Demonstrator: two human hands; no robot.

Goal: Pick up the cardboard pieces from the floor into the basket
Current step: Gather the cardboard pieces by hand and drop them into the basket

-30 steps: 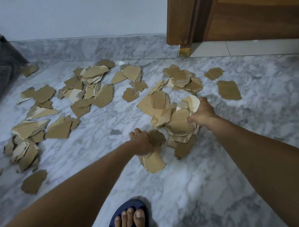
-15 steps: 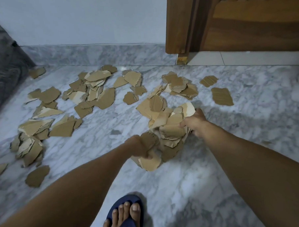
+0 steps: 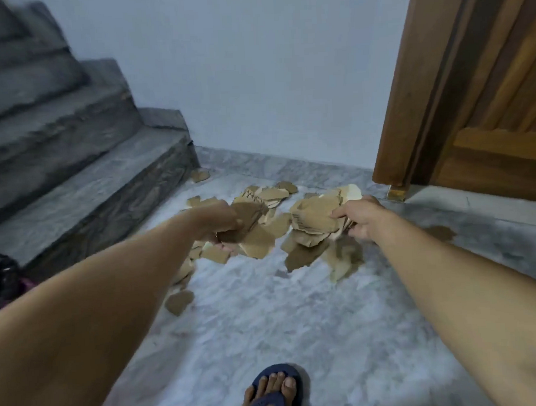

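Observation:
My left hand [image 3: 220, 220] grips a bunch of torn brown cardboard pieces [image 3: 249, 231] raised off the floor. My right hand [image 3: 361, 218] holds a thicker stack of cardboard pieces [image 3: 315, 217], also lifted. More loose cardboard scraps [image 3: 269, 193] lie scattered on the marble floor beyond and below both hands, one single piece [image 3: 179, 302] near my left forearm. At the left edge a dark bag-lined container [image 3: 1, 276] shows partly; whether it is the basket I cannot tell.
Grey stone stairs [image 3: 75, 168] rise on the left. A wooden door and frame [image 3: 471, 108] stand at the right, with a white wall behind. My foot in a blue sandal [image 3: 273, 389] is at the bottom. A brown patch [image 3: 440, 233] lies on the floor right.
Both hands have lifted their cardboard bunches up off the floor. The camera has tilted up and turned left, bringing the stairs and the dark container into view.

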